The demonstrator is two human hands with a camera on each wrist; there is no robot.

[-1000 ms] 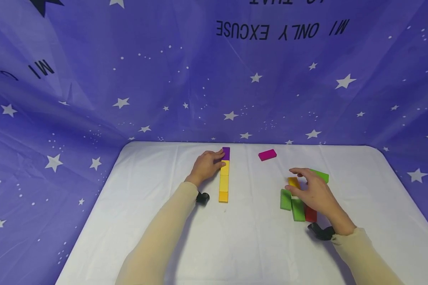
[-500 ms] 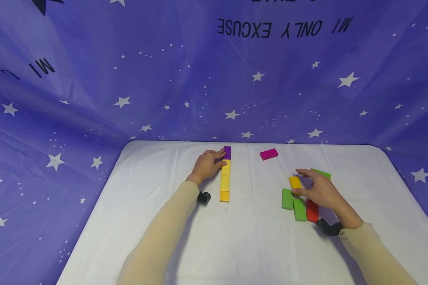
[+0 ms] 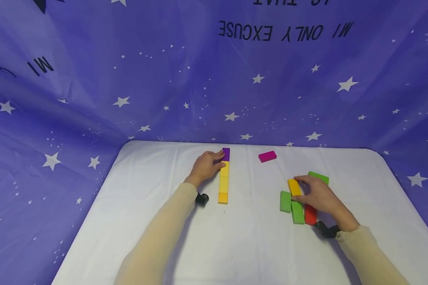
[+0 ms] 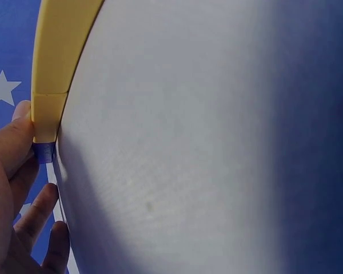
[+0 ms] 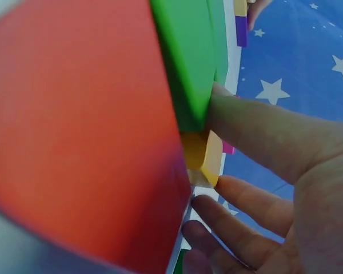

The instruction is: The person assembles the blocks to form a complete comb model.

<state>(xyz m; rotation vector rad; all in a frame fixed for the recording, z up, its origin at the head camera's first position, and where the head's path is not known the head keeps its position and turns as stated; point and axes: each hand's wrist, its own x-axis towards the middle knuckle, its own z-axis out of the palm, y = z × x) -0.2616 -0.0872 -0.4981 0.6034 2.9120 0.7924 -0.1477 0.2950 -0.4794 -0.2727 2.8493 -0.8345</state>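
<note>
A straight row of blocks stands left of the table's middle: a purple block [image 3: 226,154] at the far end, then a yellow block [image 3: 224,169], a paler yellow block [image 3: 223,184] and an orange-yellow block [image 3: 222,198]. My left hand [image 3: 204,168] touches the row's left side, forefinger at the purple block, thumb at the adjoining yellow one. To the right, my right hand [image 3: 317,192] pinches a loose orange-yellow block [image 3: 294,187] by its ends, forefinger far and thumb near. In the right wrist view this block [image 5: 207,155] is partly hidden behind green.
Close to the right hand lie two green blocks [image 3: 285,202], a red block [image 3: 310,215] and a further green block [image 3: 319,177] behind the fingers. A magenta block [image 3: 267,156] lies alone near the back edge of the white table [image 3: 249,245]. A starry purple cloth [image 3: 185,71] hangs behind.
My right hand has come down to the loose orange-yellow block, and its forefinger and thumb have closed on the ends. The left hand stays at the row.
</note>
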